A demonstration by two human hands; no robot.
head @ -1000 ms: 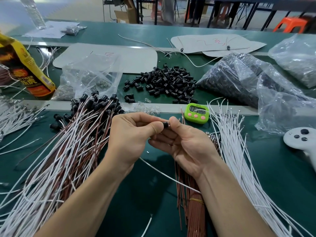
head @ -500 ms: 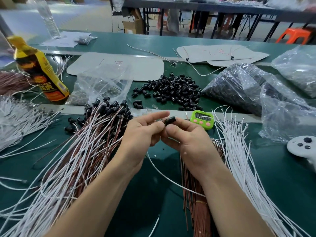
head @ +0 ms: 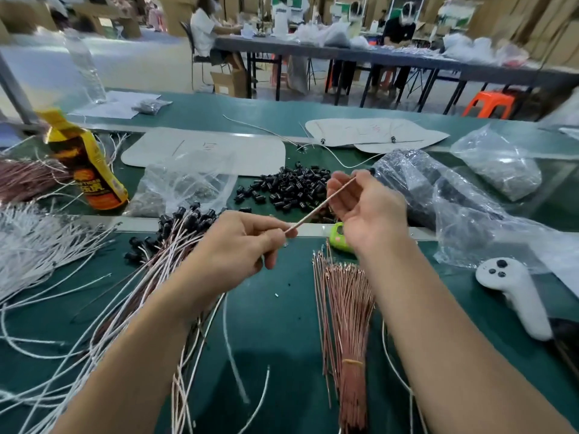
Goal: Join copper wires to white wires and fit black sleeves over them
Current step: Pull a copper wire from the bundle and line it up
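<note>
My left hand pinches the near end of a joined copper-and-white wire pair that runs taut up to the right. My right hand is raised above the table and holds the pair's far end at its fingertips; a small black sleeve shows at the tip. A heap of loose black sleeves lies behind my hands. Finished wires with black sleeves fan out at the left. A banded bundle of copper wires lies under my right forearm.
A yellow-and-orange bottle stands at the left. Clear plastic bags lie at the right and one in the middle. A white controller rests at the right. A green timer sits under my right hand. Loose white wires spread at far left.
My hands have moved apart, drawing the wire pair out straight between them. My right hand has risen with the sleeved end. The view has tilted up, showing people at far tables.
</note>
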